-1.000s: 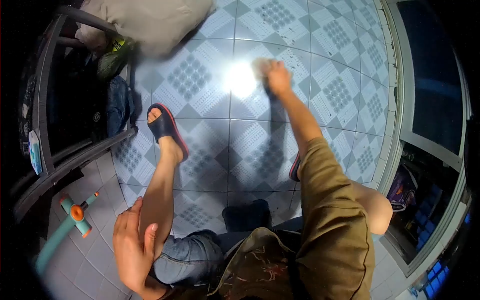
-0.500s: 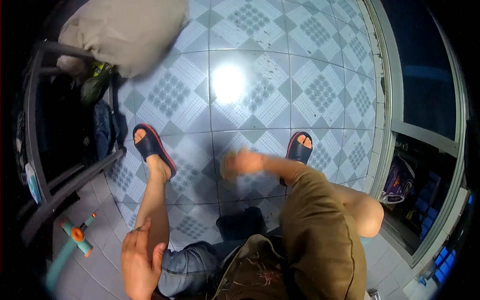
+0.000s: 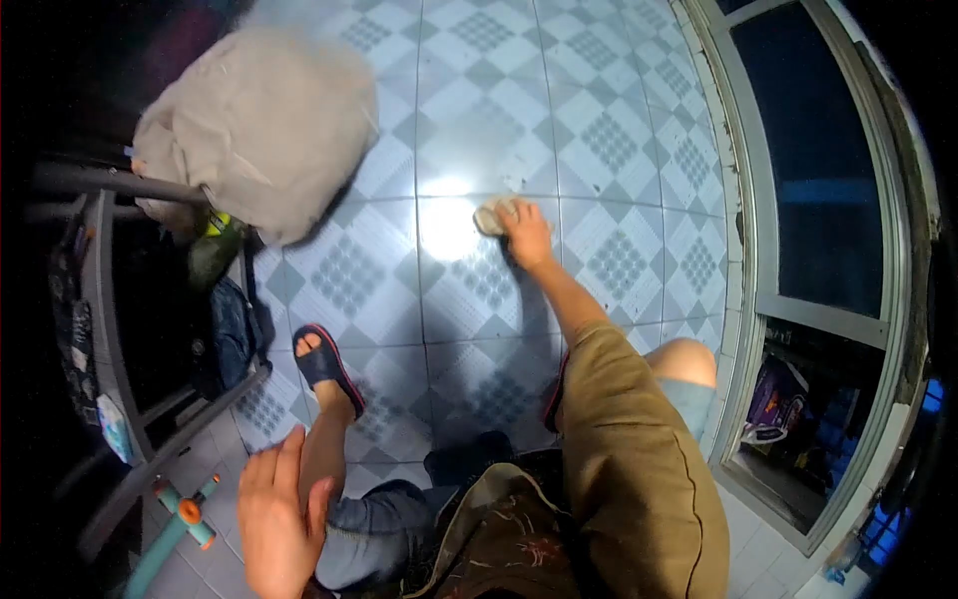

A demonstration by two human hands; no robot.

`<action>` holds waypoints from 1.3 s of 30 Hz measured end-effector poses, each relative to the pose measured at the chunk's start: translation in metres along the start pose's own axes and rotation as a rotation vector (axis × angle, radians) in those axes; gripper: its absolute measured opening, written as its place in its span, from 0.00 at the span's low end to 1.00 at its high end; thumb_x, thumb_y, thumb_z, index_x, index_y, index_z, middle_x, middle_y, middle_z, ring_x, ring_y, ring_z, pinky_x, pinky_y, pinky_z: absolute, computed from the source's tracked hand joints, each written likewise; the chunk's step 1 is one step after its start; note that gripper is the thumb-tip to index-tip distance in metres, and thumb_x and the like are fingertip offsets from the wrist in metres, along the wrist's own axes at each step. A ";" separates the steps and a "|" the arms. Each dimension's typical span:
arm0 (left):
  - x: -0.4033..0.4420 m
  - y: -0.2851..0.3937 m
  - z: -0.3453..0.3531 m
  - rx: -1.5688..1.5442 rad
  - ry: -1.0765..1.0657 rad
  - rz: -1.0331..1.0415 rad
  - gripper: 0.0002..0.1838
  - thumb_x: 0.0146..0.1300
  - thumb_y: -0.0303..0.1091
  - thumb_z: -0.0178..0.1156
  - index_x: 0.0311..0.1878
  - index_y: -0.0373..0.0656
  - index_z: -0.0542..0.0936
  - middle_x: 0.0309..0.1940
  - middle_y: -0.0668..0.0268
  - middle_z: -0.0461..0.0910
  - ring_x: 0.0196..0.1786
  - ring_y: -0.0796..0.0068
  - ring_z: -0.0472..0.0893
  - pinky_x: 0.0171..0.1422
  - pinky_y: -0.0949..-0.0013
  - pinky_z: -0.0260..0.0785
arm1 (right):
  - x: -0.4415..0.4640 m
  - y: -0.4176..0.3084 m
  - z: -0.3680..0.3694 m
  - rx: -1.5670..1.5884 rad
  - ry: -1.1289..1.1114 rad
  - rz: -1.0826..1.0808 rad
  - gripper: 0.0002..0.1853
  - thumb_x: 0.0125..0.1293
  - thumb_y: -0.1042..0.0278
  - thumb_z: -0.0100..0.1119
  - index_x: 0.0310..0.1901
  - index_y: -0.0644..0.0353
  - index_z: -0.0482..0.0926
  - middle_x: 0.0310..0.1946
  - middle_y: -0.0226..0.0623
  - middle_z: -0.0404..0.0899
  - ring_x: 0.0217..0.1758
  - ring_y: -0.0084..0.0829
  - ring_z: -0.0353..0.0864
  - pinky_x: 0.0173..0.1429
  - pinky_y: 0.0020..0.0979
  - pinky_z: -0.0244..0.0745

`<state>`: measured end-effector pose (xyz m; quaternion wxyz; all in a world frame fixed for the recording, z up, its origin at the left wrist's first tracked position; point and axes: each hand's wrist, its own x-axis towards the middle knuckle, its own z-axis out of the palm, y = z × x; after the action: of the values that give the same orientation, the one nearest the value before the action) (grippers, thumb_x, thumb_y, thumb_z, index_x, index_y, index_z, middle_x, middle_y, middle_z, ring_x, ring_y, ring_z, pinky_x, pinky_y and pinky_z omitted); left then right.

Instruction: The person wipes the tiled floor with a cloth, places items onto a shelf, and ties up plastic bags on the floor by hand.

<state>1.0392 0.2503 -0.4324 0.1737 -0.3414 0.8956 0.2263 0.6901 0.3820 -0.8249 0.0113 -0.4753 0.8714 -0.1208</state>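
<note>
My right hand (image 3: 527, 232) reaches forward over the patterned tile floor (image 3: 379, 299), its fingers pressed on a beige cloth (image 3: 491, 216). The cloth is bunched up and lies against the tiles beside a bright patch of reflected light. Small dark specks show on the floor near it. My left hand (image 3: 277, 509) rests by my left knee and shin, fingers stretched out, with nothing in it. Below it on the left is the rolled denim leg (image 3: 379, 534) of my trousers. A dark slipper (image 3: 327, 369) with a red edge is on my left foot.
A large beige covered bundle (image 3: 264, 125) stands at the upper left, next to a dark metal rack (image 3: 110, 329) with bags in it. A teal and orange handle (image 3: 187, 511) is at the lower left. On the right runs a metal-framed glass door (image 3: 823, 324).
My right hand has moved forward, away from my body, with the cloth across the floor. The view has tilted, so the bundle and rack sit lower. My left hand stays by the knee.
</note>
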 end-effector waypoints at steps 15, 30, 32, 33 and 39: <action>0.180 0.008 -0.013 0.197 0.084 0.338 0.22 0.55 0.37 0.62 0.50 0.33 0.75 0.36 0.47 0.78 0.41 0.47 0.77 0.46 0.55 0.69 | 0.079 -0.024 -0.101 0.160 -0.038 0.017 0.23 0.49 0.75 0.56 0.49 0.44 0.79 0.51 0.34 0.70 0.54 0.38 0.68 0.54 0.38 0.71; 0.081 0.015 -0.044 0.122 0.290 0.344 0.21 0.59 0.38 0.59 0.52 0.35 0.74 0.42 0.45 0.78 0.47 0.48 0.77 0.51 0.58 0.68 | -0.062 -0.008 -0.123 0.275 0.296 0.840 0.20 0.49 0.75 0.56 0.45 0.47 0.82 0.45 0.43 0.74 0.52 0.45 0.72 0.56 0.39 0.68; 0.060 0.005 -0.043 0.093 0.347 0.366 0.20 0.59 0.36 0.59 0.52 0.35 0.74 0.42 0.47 0.78 0.46 0.49 0.77 0.51 0.59 0.68 | -0.056 -0.029 -0.114 0.311 0.256 0.754 0.21 0.49 0.75 0.56 0.46 0.46 0.81 0.46 0.42 0.73 0.52 0.45 0.71 0.57 0.39 0.68; 0.057 -0.002 -0.038 0.050 0.403 0.409 0.19 0.58 0.35 0.59 0.50 0.34 0.75 0.39 0.47 0.78 0.44 0.48 0.77 0.49 0.57 0.68 | -0.052 -0.041 -0.110 0.338 0.219 0.680 0.22 0.49 0.75 0.55 0.47 0.46 0.81 0.47 0.41 0.72 0.52 0.45 0.70 0.57 0.39 0.68; 0.068 -0.036 -0.042 -0.030 0.331 0.342 0.19 0.58 0.32 0.59 0.51 0.34 0.74 0.41 0.46 0.77 0.44 0.48 0.76 0.48 0.58 0.68 | -0.015 -0.117 -0.085 0.364 0.129 0.439 0.23 0.47 0.79 0.54 0.46 0.47 0.81 0.44 0.43 0.73 0.51 0.46 0.71 0.56 0.39 0.68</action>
<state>1.0089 0.1681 -0.4395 -0.0216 -0.2198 0.9532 0.2063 0.7835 0.3506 -0.7179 0.0667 -0.2567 0.9164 -0.2998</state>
